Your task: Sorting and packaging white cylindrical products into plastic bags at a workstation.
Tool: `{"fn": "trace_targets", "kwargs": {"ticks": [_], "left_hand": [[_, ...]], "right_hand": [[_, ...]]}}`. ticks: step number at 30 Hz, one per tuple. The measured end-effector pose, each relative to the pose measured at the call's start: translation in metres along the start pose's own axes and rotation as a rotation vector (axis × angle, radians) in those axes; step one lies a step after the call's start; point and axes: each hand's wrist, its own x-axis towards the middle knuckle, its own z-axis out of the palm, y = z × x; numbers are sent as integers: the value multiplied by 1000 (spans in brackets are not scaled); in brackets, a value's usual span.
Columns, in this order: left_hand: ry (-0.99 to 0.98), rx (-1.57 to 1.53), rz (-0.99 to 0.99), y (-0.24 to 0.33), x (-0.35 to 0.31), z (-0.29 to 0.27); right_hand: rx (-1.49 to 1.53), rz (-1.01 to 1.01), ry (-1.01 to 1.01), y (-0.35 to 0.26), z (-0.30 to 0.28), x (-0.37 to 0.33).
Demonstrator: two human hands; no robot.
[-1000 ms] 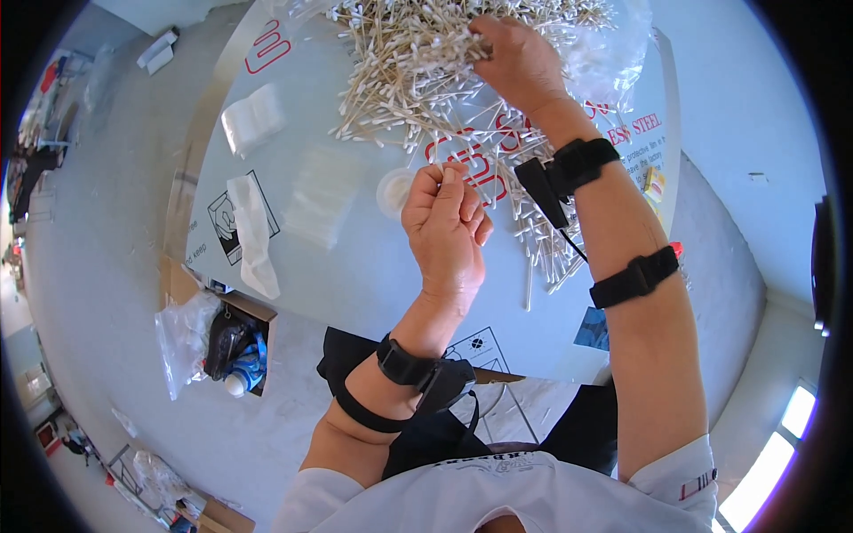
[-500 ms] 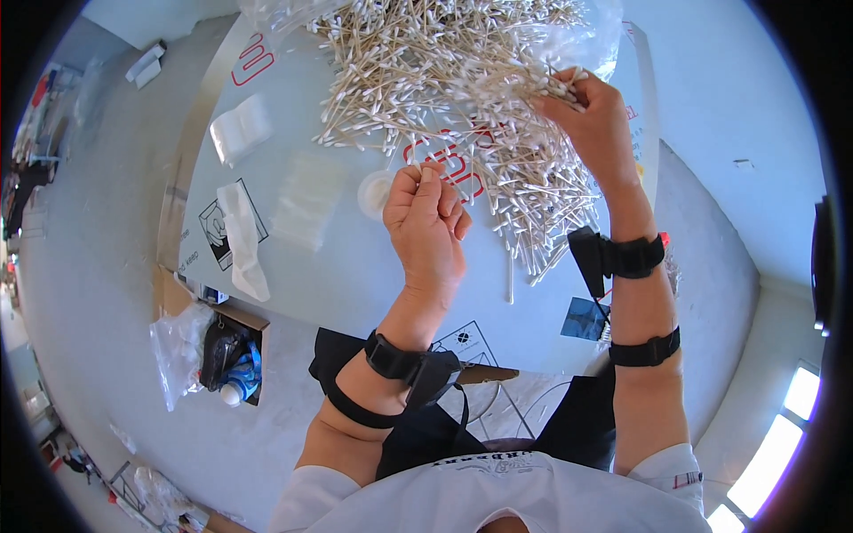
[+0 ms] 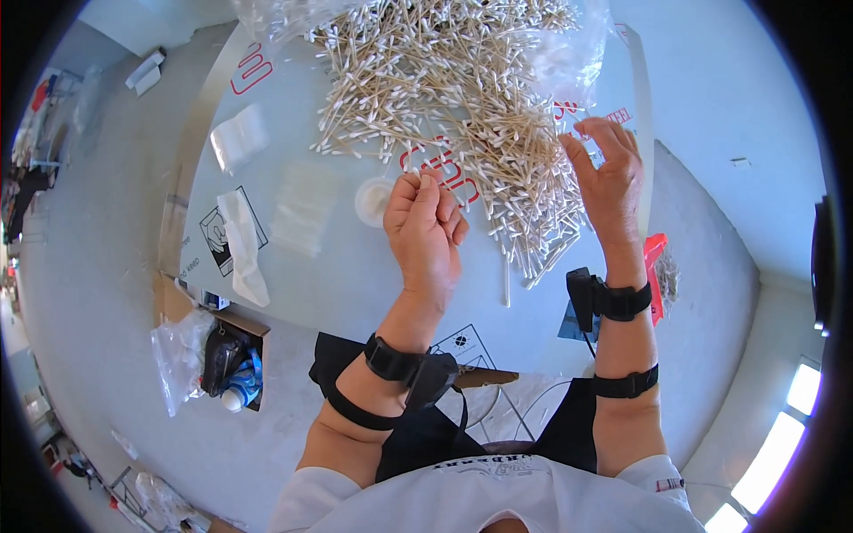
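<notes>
A broad heap of cotton swabs (image 3: 444, 80) with pale wooden sticks and white tips spreads over the far middle and right of the table. My left hand (image 3: 425, 226) is closed in a pinch just in front of the heap. A small whitish tip shows by its thumb, but what lies inside the fingers is hidden. At the heap's right edge, my right hand (image 3: 610, 182) is raised with thumb and fingers apart, and no swab shows between them. Beside my left hand stands a small round white container (image 3: 375, 202).
Clear plastic bags (image 3: 569, 67) lie around the heap's far side. Left on the table are a stack of clear small bags (image 3: 302, 206), a white packet (image 3: 239, 139) and a white strip (image 3: 242, 249). An open cardboard box (image 3: 253, 324) stands below the table's left edge.
My right hand has come away from the swabs, moving right and nearer to me, and its fingers have spread. The left hand has barely moved.
</notes>
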Motion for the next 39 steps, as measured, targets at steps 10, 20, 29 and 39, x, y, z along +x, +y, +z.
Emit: {"fn": "trace_targets", "kwargs": {"ticks": [10,20,29,39], "left_hand": [[4,1,-12,2,1,2],[-7,-29,-4,-2,2,-1],[5,-87,-26,3,-2,1],[42,-78,-25,7,-1,1]], "right_hand": [[94,-176,-199,-30,68,60],[51,-209,-362,-75,123,67],[-34,-220,-346,-46,75,75],[-41,-466,-580,-104,146,97]]}}
